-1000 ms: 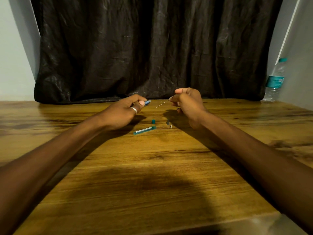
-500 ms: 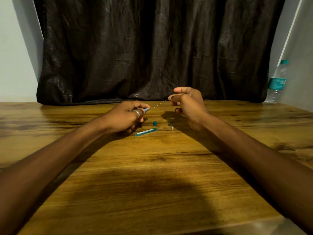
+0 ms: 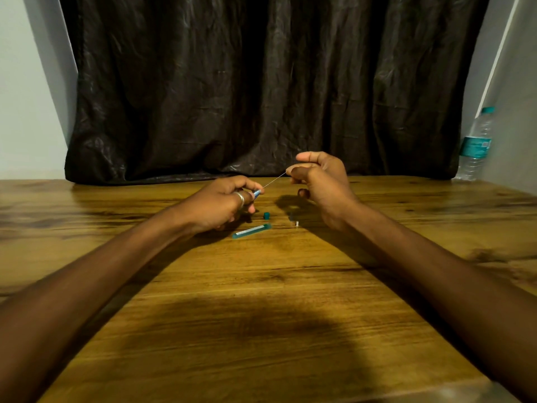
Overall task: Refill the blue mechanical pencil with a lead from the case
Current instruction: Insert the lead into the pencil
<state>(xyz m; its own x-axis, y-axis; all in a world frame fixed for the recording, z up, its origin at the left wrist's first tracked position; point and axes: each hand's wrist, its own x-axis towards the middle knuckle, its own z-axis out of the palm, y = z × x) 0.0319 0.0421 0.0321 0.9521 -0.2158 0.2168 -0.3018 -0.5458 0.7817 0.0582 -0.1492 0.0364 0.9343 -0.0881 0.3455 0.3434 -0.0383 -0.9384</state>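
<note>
Your left hand (image 3: 216, 203) grips the blue mechanical pencil (image 3: 257, 194) toward the table's far edge, your right hand (image 3: 319, 181) pinches the lead (image 3: 274, 180) at its opening; the case (image 3: 251, 230) lies uncapped, insertion and recapping remain

The left hand (image 3: 216, 203) grips the blue pencil (image 3: 257, 194), its end pointing toward 2 o'clock. The right hand (image 3: 322, 181) pinches a thin lead (image 3: 274, 180) meeting that end. The case (image 3: 251, 230) lies at the pencil's 6 o'clock.
</note>
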